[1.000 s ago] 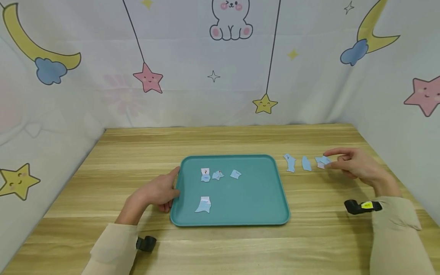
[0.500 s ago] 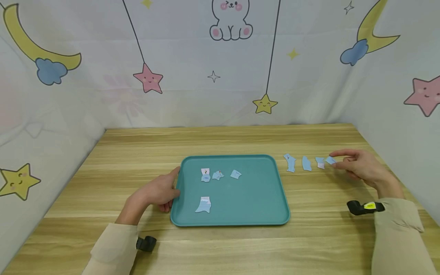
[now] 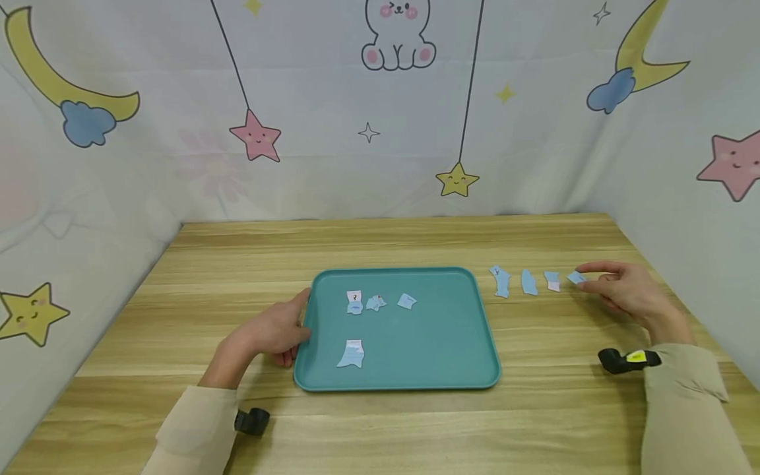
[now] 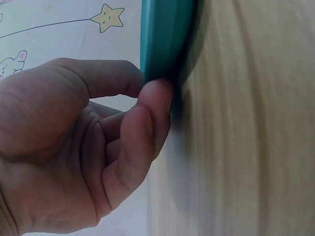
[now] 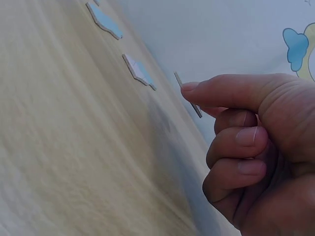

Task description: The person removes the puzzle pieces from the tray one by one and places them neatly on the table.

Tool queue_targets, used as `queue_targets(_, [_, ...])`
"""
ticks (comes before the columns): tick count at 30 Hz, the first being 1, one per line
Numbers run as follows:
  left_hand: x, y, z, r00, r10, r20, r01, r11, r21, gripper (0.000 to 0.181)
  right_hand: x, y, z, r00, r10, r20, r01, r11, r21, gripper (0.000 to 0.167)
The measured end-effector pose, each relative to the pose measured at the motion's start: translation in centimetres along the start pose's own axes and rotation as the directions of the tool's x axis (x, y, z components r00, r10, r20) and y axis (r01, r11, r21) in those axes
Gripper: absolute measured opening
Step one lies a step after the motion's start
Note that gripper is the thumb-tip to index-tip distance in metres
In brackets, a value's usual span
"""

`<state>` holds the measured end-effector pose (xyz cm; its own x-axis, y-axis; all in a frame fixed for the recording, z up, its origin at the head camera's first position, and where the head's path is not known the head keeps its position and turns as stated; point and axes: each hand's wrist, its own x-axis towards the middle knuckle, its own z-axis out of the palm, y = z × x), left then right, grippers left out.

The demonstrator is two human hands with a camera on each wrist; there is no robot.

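right hand (image 3: 631, 294): thumb and finger pinch a blue piece (image 3: 574, 277), at the hand's left, tray-facing side. right wrist view gives it edge-on, apparently off the table (image 3: 415, 435); long axis cannot be read. row of three pieces (image 3: 529, 282) lies just left of it, between it and the tray (image 3: 433, 343), whose long side runs left-right. left hand (image 3: 274, 328) holds the tray's left rim, well apart; right hand is nearer the row. four pieces (image 3: 353, 356) lie inside the tray.
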<state>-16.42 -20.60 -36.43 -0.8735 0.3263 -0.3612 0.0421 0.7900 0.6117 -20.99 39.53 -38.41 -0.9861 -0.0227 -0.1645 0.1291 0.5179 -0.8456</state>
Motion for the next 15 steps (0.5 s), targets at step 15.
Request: queue_targets(15, [-0.02,0.07,0.01,1.0,0.002,0.004,-0.002,1.0,-0.005,0.085,0.53,0.12,0.55,0.994,0.1,-0.051,-0.101,0.994,-0.032,0.045])
